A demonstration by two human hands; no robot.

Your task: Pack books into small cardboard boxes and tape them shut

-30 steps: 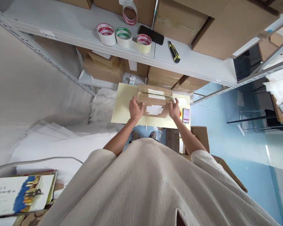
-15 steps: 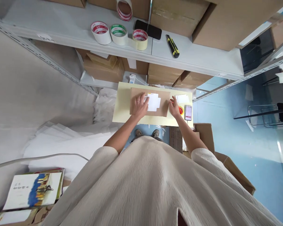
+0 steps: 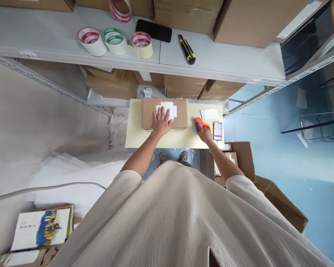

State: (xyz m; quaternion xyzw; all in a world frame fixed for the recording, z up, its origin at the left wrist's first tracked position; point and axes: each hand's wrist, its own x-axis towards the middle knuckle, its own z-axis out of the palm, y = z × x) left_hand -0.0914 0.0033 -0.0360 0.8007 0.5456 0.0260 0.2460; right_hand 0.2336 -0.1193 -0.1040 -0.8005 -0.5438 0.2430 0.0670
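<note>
A brown cardboard parcel [image 3: 180, 111] with white labels on top lies flat on a small pale yellow table [image 3: 172, 139]. My left hand [image 3: 161, 121] rests flat on the parcel's top, fingers spread, partly covering a label. To the right, my right hand [image 3: 205, 134] is closed around an orange and blue tape dispenser [image 3: 199, 124] that sits on the table beside the parcel. A phone [image 3: 218, 130] with a lit screen lies just right of that hand.
A grey shelf [image 3: 225, 59] above holds three tape rolls [image 3: 114, 39], a black phone [image 3: 154, 30], a yellow-black box cutter [image 3: 187, 49] and cardboard boxes. White paper slips [image 3: 210, 113] lie on the table. Open cartons [image 3: 239, 159] stand on the blue floor at right; books [image 3: 40, 228] at lower left.
The parcel was turned over and laid flat on the table. My left hand moved onto its top, and my right hand left the parcel and took hold of the tape dispenser.
</note>
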